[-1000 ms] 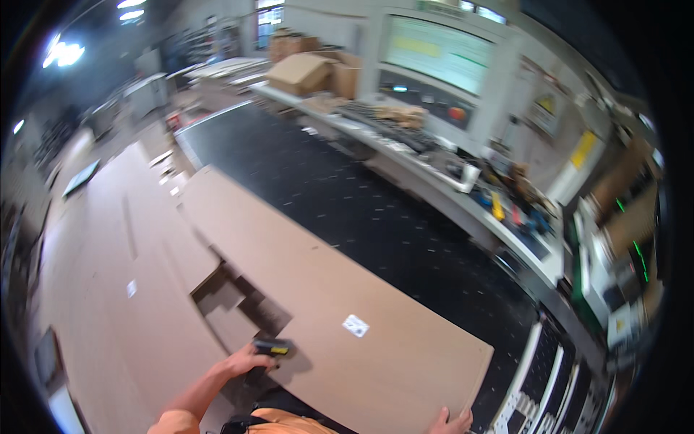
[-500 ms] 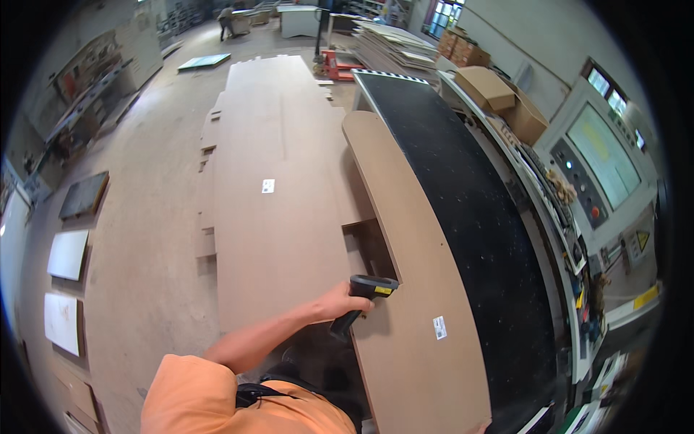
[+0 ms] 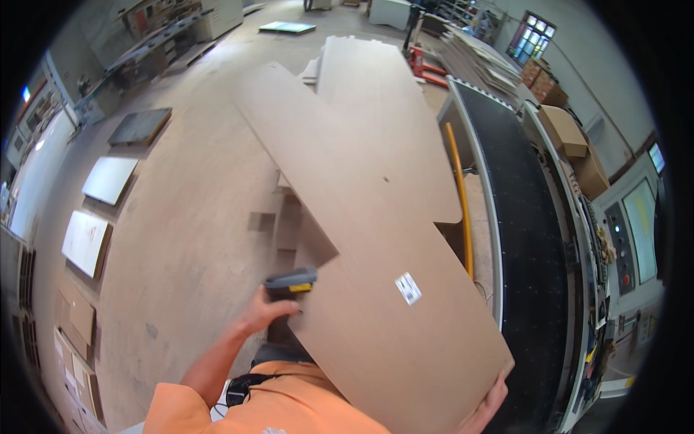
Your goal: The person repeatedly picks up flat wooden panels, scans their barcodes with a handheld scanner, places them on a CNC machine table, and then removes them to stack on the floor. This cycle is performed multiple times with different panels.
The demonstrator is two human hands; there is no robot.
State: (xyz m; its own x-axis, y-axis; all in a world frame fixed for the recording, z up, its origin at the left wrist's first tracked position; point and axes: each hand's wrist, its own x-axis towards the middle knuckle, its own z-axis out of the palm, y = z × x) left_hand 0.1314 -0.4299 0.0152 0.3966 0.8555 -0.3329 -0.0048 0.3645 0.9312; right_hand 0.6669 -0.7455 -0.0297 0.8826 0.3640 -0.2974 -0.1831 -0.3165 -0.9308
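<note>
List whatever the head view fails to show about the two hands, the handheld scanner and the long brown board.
- Right hand: mostly behind the long brown fibreboard panel and cut by the lower edge; its grip can't be judged.
- Left hand: fingers wrap the dark handheld scanner with a yellow stripe; its handle is hidden inside the fist.
- White label on the panel: print too small.
- Panel underside: faces away.

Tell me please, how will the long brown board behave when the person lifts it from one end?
The long brown board probably stays fairly stiff: it looks flat and straight along its whole length. It likely feels heavy and wants to swing, since only the right hand grips its near corner, while the left hand holds a handheld scanner. Its smooth face may slip.
</note>
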